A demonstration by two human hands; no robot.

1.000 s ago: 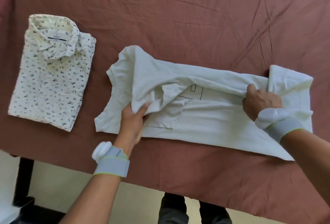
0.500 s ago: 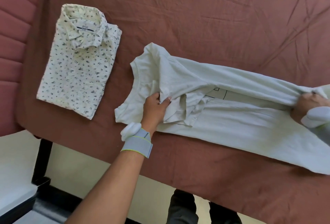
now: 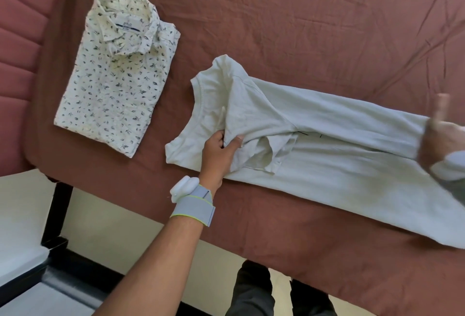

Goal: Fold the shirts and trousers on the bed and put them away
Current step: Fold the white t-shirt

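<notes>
Pale t-shirt (image 3: 327,154) lies stretched across the bed (image 3: 276,13), from frame centre out past the right edge, w/ its far side folded lengthwise over the body and a sleeve poking out near centre. Left hand (image 3: 219,149), centre frame, pinches the folded layer near the collar, thumb on top. Right hand (image 3: 437,139) at the right edge is blurred; fingers look straight, over the shirt's hem end, contact unclear. Grey wristbands w/ white units on both wrists. Upper left: folded leaf-print shirt (image 3: 115,76), collar up, well apart from the tee. Bottom: pale floor, dark trouser legs.
</notes>
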